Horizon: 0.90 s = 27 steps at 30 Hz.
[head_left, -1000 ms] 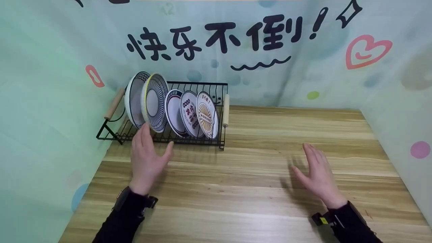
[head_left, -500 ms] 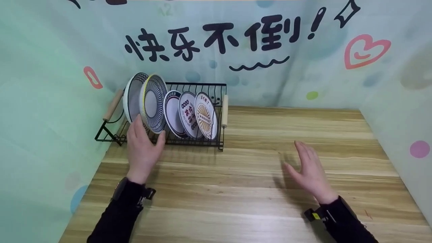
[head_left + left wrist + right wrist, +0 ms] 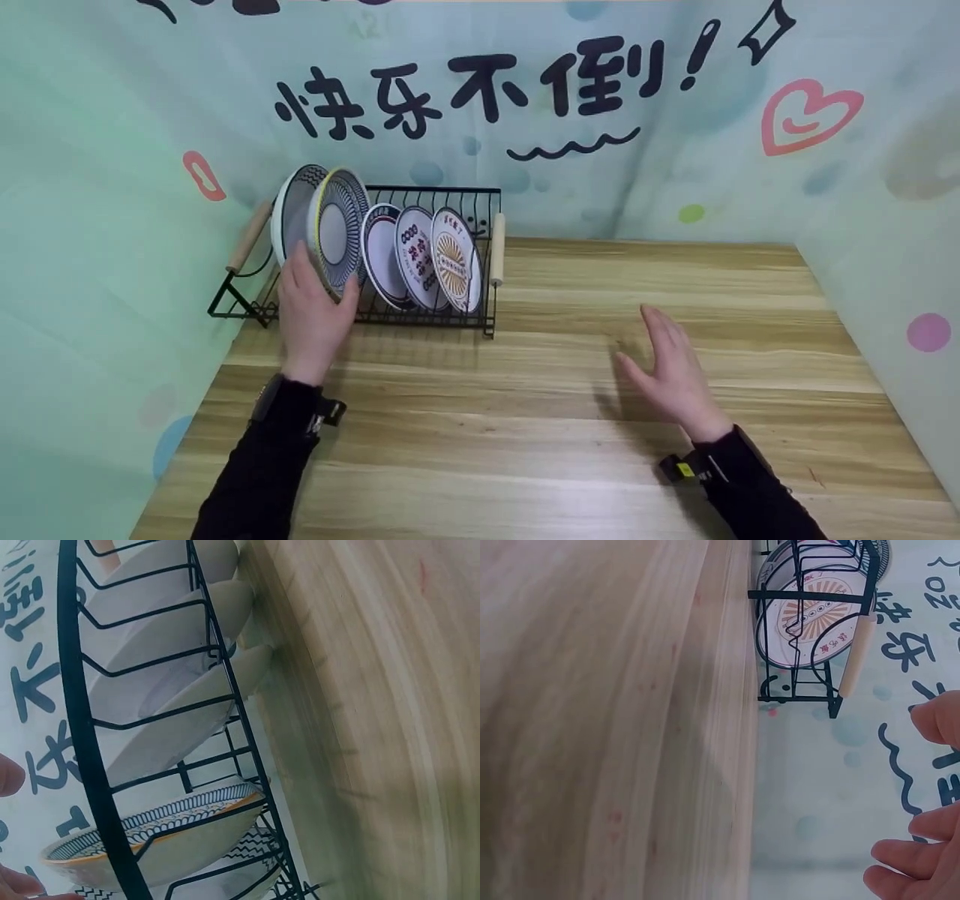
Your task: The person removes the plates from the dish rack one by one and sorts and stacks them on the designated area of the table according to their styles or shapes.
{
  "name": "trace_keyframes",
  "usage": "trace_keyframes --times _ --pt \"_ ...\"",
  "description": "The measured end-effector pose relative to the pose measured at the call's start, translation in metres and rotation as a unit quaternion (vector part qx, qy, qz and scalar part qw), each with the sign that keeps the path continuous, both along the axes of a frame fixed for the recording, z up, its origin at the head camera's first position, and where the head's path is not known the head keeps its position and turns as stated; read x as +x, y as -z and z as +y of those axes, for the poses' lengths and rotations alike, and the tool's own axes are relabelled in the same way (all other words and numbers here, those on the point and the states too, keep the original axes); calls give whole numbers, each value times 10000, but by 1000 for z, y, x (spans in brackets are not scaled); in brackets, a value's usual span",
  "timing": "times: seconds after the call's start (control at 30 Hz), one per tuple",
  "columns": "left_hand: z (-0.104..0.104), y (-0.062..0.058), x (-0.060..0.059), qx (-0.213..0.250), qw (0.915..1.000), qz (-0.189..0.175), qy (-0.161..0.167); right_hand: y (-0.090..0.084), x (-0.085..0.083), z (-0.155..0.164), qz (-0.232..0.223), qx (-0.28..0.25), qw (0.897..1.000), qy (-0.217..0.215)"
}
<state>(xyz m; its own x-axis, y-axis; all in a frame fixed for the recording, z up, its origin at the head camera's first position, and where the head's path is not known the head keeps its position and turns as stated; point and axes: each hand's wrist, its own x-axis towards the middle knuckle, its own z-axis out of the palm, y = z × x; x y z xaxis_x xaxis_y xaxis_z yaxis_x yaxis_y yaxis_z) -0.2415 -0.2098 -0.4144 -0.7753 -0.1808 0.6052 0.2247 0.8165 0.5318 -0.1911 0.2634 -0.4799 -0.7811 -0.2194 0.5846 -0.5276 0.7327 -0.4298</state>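
Note:
Around the front of a yellow-rimmed, black-patterned bowl (image 3: 334, 236) my left hand (image 3: 311, 322) reaches with thumb and fingers spread, the fingers fairly straight. Contact with the bowl cannot be made out. In the left wrist view its fingertips (image 3: 21, 883) show at the left edge, near that bowl (image 3: 187, 844). A larger white bowl (image 3: 289, 214) stands behind on the left, partly covered by the fingers. Both bowls stand on edge in a black wire dish rack (image 3: 427, 322). My right hand (image 3: 679, 382) hovers over the wooden table, thumb apart from the fingers, holding nothing.
Three small plates, a dark-rimmed plate (image 3: 386, 259), a red-lettered plate (image 3: 418, 259) and an orange sunburst plate (image 3: 454, 262), lean in the rack's right part. Wooden handles, one being the right handle (image 3: 498, 249), flank the rack. A printed cloth (image 3: 570, 180) walls the table (image 3: 510, 435).
My left hand has moved forward to the rack, its thumb and fingers now on either side of the yellow-rimmed bowl. My right hand has drifted left and slightly forward.

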Motion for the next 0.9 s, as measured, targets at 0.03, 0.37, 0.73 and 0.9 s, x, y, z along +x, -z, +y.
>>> trace_keyframes --times 0.03,0.37,0.73,0.9 --pt "-1 0 -1 31 10000 -10 -5 0 -1 -1 37 -11 10000 -9" --pt "-1 -5 -17 81 9999 -25 -146 -3 -6 -10 -145 -192 9997 52" --pt "3 -11 -31 -226 9957 -407 -799 -8 -11 -19 -13 -209 9997 -147" --pt "2 -17 -39 -254 9888 -929 -1138 -8 -13 -24 -147 -252 9994 -183"
